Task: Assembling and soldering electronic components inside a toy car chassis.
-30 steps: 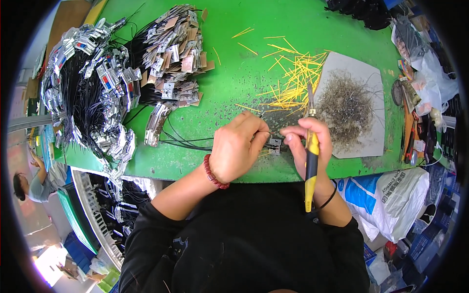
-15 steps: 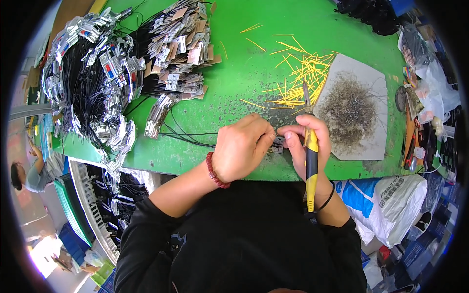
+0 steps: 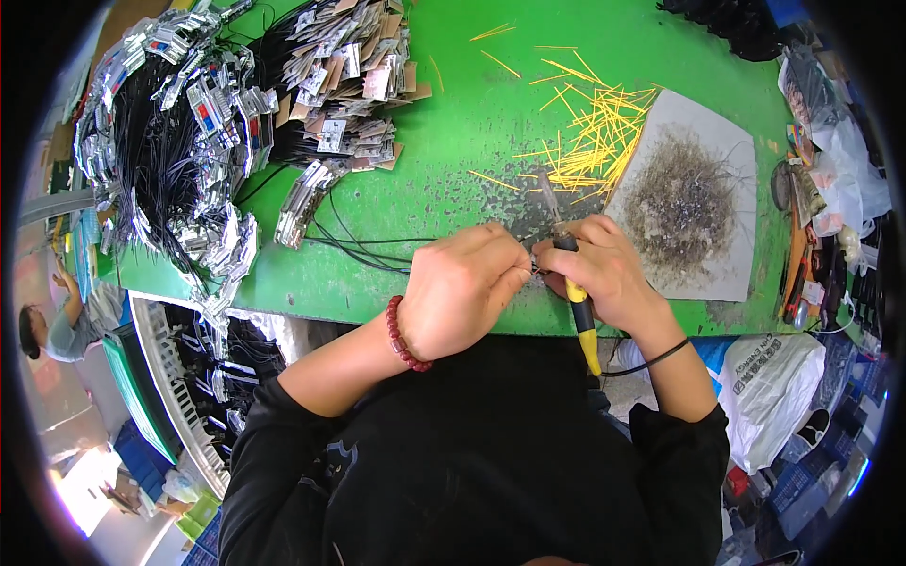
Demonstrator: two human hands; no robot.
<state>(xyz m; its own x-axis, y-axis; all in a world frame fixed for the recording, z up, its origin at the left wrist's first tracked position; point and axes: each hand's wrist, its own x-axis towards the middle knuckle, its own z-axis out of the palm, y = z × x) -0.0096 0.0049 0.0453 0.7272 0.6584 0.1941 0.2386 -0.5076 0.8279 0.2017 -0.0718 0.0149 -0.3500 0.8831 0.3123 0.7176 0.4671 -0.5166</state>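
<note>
My left hand point(image 3: 467, 278) is closed in a pinch, with thin black cables point(image 3: 363, 253) running into it from the left. At its fingertips is a small metallic part, mostly hidden by fingers. My right hand point(image 3: 599, 264) is wrapped round what looks like a soldering iron point(image 3: 583, 335) with a yellow-and-black handle. Its slim metal tip point(image 3: 549, 196) points away from me, up and left. Thumb and forefinger of that hand meet the left fingertips at the small part. A black cord or band point(image 3: 651, 361) crosses my right wrist near the handle's end.
Thin yellow sticks point(image 3: 595, 141) lie beyond my hands on the green table point(image 3: 462, 94). To their right is a grey board point(image 3: 731, 269) covered in dark debris. Silvery parts with black cables point(image 3: 212, 108) and a stack of small plates point(image 3: 349, 66) occupy the left.
My right hand has turned over the soldering iron and closed in on the left fingertips. The iron's tip has swung left, and the small part is now more covered.
</note>
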